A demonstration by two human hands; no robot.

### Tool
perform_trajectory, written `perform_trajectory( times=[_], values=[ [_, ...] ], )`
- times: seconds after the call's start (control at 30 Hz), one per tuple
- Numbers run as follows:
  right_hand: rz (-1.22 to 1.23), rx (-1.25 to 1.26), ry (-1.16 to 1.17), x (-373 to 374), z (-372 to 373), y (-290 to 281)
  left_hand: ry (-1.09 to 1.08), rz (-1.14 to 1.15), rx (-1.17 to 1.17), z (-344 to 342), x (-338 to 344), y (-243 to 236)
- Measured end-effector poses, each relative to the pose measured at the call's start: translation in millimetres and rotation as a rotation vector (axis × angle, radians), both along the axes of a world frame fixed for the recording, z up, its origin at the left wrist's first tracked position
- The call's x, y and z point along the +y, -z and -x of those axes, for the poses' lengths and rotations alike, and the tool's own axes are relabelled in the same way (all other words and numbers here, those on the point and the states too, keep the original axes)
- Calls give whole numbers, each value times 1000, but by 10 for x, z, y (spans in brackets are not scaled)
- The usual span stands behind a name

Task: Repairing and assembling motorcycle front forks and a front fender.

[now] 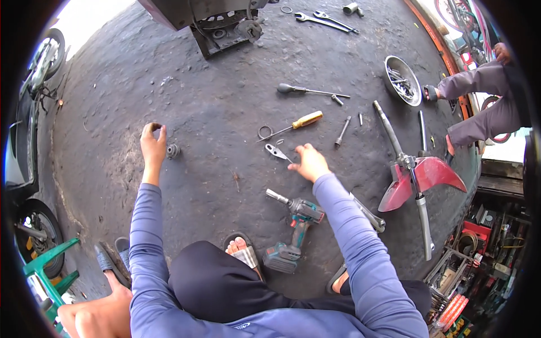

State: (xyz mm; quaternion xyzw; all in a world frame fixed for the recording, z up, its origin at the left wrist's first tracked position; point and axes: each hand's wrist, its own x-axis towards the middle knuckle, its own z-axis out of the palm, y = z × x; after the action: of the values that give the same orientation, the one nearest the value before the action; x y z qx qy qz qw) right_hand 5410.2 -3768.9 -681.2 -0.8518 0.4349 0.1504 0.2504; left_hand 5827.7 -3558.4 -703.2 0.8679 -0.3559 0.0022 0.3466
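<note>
My left hand (153, 151) is above the floor at left, its fingers curled in toward the thumb; whatever is between the fingertips is too small to make out. Just right of it sits a small ridged metal part (173, 151). My right hand (310, 163) is lowered at the centre right, thumb and fingers apart. Near its thumb lies a flat metal plate with holes (275, 150), a thin piece running from it toward the thumb. Beyond this are a yellow-handled screwdriver (307, 119) and a metal ring (265, 132). A cordless impact wrench (298, 225) with a socket lies below my right forearm.
A red fender on fork tubes (437, 173) lies at right, below a metal bowl of bolts (402, 81). Spanners (327, 21) and a dark-handled screwdriver (310, 90) lie farther off. A machine part (220, 31) stands at the top. Another person's legs (479, 107) are at right.
</note>
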Motion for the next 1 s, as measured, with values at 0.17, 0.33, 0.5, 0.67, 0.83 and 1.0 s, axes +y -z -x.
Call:
perform_trajectory(
  times=[0.17,0.33,0.5,0.67,0.83,1.0],
  values=[
    [201,-128,-30,210,181,376,502,-223,521,1019,-548,-621],
    [245,-420,-63,53,616,-250,878,-789,879,2256,-1114,-786],
    [417,-367,-344,-59,1699,-1409,825,-455,1572,3583,-1622,-1061],
    [324,-425,-108,-292,2982,-1942,734,169,1970,5204,-2074,-1073],
    [258,-644,239,-729,3697,-1907,493,381,2051,6209,-2599,-1015],
    [368,-656,109,-1011,4022,-1708,574,317,1041,6377,-2868,-708]
  ],
)
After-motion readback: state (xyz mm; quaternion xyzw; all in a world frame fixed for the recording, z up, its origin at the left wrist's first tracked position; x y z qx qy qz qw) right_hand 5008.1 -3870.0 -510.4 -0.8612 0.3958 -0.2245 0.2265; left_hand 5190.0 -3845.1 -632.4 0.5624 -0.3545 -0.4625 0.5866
